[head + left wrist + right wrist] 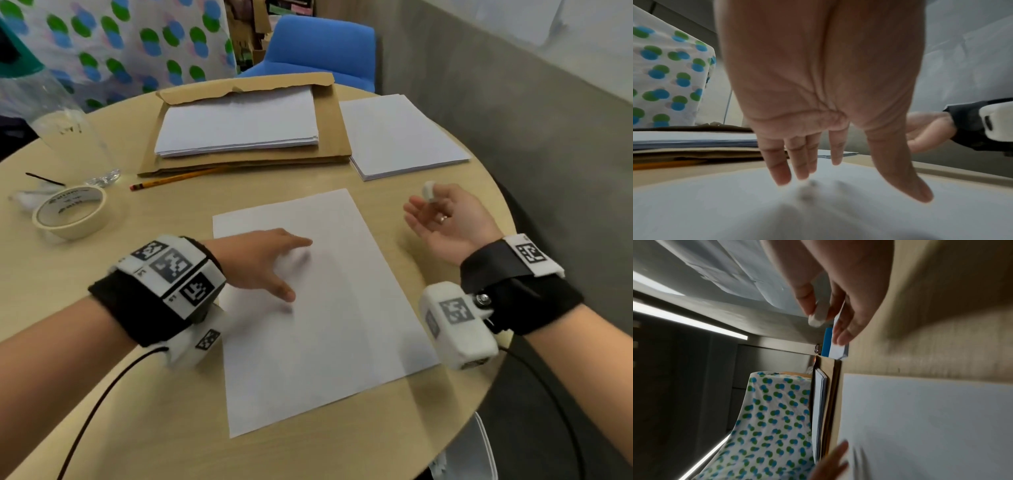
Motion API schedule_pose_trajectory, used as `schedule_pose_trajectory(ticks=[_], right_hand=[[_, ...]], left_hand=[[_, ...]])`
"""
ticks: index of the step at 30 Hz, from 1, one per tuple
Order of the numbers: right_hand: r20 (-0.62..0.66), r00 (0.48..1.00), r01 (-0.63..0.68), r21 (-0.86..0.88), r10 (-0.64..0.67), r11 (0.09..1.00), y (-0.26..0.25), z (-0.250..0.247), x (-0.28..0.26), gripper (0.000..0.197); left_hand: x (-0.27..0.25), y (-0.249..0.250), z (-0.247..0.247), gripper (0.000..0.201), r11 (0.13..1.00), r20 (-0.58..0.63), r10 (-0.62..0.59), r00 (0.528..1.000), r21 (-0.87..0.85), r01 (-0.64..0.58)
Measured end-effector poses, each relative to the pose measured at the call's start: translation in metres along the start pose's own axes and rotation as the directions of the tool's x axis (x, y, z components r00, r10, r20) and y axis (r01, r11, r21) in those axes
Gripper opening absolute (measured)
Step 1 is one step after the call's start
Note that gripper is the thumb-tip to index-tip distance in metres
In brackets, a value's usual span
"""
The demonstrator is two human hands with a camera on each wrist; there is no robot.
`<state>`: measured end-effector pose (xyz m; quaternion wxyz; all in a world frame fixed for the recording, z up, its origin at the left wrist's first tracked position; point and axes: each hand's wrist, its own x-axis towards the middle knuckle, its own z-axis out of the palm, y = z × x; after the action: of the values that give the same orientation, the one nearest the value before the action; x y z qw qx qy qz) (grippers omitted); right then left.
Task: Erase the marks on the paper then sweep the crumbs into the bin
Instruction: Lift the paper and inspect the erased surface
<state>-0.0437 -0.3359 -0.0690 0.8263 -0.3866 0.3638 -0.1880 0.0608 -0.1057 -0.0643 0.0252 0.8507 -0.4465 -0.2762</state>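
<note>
Paper (318, 308) under left hand (260, 263) (fingers straight)

round table (342, 455): tape roll (70, 212), pencil (178, 177), paper stack (239, 123) on brown envelope (334, 137), second stack (400, 135); blue chair (318, 48) behind.

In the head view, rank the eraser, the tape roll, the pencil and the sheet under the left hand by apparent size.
1. Sheet
2. Tape roll and pencil: unsure, the pencil is longer and thinner.
3. Eraser, partly hidden by the right hand.
</note>
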Motion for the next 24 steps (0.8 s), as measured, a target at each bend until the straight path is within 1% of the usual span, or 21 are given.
schedule_pose_trajectory(ticks=[2, 4, 5, 6, 7, 8, 9, 10, 11, 12, 13, 14, 15, 16, 17, 18, 19, 20, 21, 22, 24], right_hand=[[0.097, 0.993, -0.065, -0.046, 0.069, 0.997, -0.001, 0.000, -0.012, 0.014], [0.191, 0.960, -0.183, -0.128, 0.205, 0.975, 0.004, 0.003, -0.025, 0.012], [0.242, 0.921, -0.261, -0.196, 0.304, 0.945, 0.010, 0.005, -0.030, 0.011], [0.288, 0.862, -0.338, -0.284, 0.416, 0.897, 0.017, 0.006, -0.037, 0.013], [0.326, 0.784, -0.403, -0.382, 0.529, 0.832, 0.026, 0.008, -0.044, 0.015], [0.349, 0.706, -0.438, -0.469, 0.616, 0.767, 0.035, 0.008, -0.049, 0.016], [0.353, 0.658, -0.446, -0.530, 0.666, 0.721, 0.041, 0.009, -0.050, 0.013], [0.344, 0.672, -0.431, -0.539, 0.656, 0.724, 0.045, 0.010, -0.046, 0.009], [0.317, 0.754, -0.398, -0.476, 0.575, 0.784, 0.046, 0.010, -0.037, 0.006], [0.257, 0.868, -0.323, -0.358, 0.425, 0.876, 0.043, 0.011, -0.025, 0.010], [0.151, 0.957, -0.206, -0.241, 0.246, 0.948, 0.039, 0.010, -0.015, 0.014], [0.049, 0.995, -0.083, -0.155, 0.092, 0.984, 0.033, 0.010, -0.008, 0.015], [-0.005, 1.000, -0.011, -0.092, 0.010, 0.996, 0.028, 0.009, -0.004, 0.015], [0.008, 1.000, -0.012, -0.050, 0.012, 0.999, 0.026, 0.007, -0.004, 0.014], [0.091, 0.992, -0.086, -0.043, 0.089, 0.995, 0.025, 0.006, -0.009, 0.013], [0.203, 0.955, -0.199, -0.103, 0.216, 0.975, 0.027, 0.006, -0.017, 0.013], [0.284, 0.894, -0.290, -0.222, 0.347, 0.931, 0.030, 0.007, -0.027, 0.014], [0.331, 0.837, -0.320, -0.352, 0.436, 0.880, 0.035, 0.007, -0.032, 0.013], [0.330, 0.822, -0.297, -0.446, 0.464, 0.844, 0.038, 0.009, -0.033, 0.011], [0.297, 0.860, -0.243, -0.476, 0.414, 0.845, 0.039, 0.013, -0.029, 0.009], [0.156, 0.978, -0.066, -0.405, 0.140, 0.912, 0.035, 0.020, -0.017, 0.009]], left_hand=[[0.008, 0.002, -0.004, 0.091, 1.000, -0.034, 0.001, 0.999, -0.001, -0.001], [0.017, 0.007, -0.003, 0.101, 1.000, -0.028, -0.011, 1.000, 0.019, 0.012], [0.022, 0.009, -0.001, 0.110, 0.998, -0.004, -0.024, 1.000, 0.055, 0.024], [0.025, 0.012, 0.002, 0.118, 0.994, 0.032, -0.040, 0.999, 0.106, 0.036], [0.027, 0.014, 0.005, 0.125, 0.987, 0.077, -0.059, 0.995, 0.154, 0.047], [0.029, 0.015, 0.007, 0.131, 0.981, 0.117, -0.080, 0.990, 0.185, 0.057], [0.030, 0.016, 0.009, 0.134, 0.979, 0.145, -0.094, 0.985, 0.196, 0.064], [0.031, 0.015, 0.010, 0.135, 0.979, 0.159, -0.098, 0.982, 0.194, 0.066], [0.030, 0.015, 0.010, 0.135, 0.980, 0.163, -0.096, 0.982, 0.187, 0.064], [0.030, 0.013, 0.010, 0.134, 0.982, 0.162, -0.090, 0.983, 0.177, 0.061], [0.029, 0.012, 0.010, 0.134, 0.984, 0.159, -0.084, 0.984, 0.169, 0.056], [0.028, 0.011, 0.011, 0.133, 0.985, 0.156, -0.078, 0.985, 0.164, 0.052], [0.027, 0.010, 0.011, 0.133, 0.986, 0.153, -0.072, 0.985, 0.163, 0.047], [0.027, 0.010, 0.012, 0.133, 0.986, 0.149, -0.067, 0.987, 0.162, 0.043], [0.027, 0.009, 0.012, 0.132, 0.986, 0.145, -0.065, 0.987, 0.161, 0.041], [0.028, 0.008, 0.013, 0.132, 0.987, 0.143, -0.064, 0.988, 0.158, 0.041], [0.027, 0.008, 0.013, 0.132, 0.987, 0.142, -0.063, 0.988, 0.157, 0.040], [0.027, 0.008, 0.013, 0.132, 0.987, 0.140, -0.062, 0.988, 0.155, 0.040], [0.027, 0.008, 0.013, 0.132, 0.988, 0.136, -0.061, 0.989, 0.150, 0.040], [0.026, 0.008, 0.013, 0.131, 0.989, 0.130, -0.057, 0.990, 0.143, 0.038], [0.023, 0.007, 0.014, 0.129, 0.992, 0.120, -0.045, 0.992, 0.121, 0.031]])
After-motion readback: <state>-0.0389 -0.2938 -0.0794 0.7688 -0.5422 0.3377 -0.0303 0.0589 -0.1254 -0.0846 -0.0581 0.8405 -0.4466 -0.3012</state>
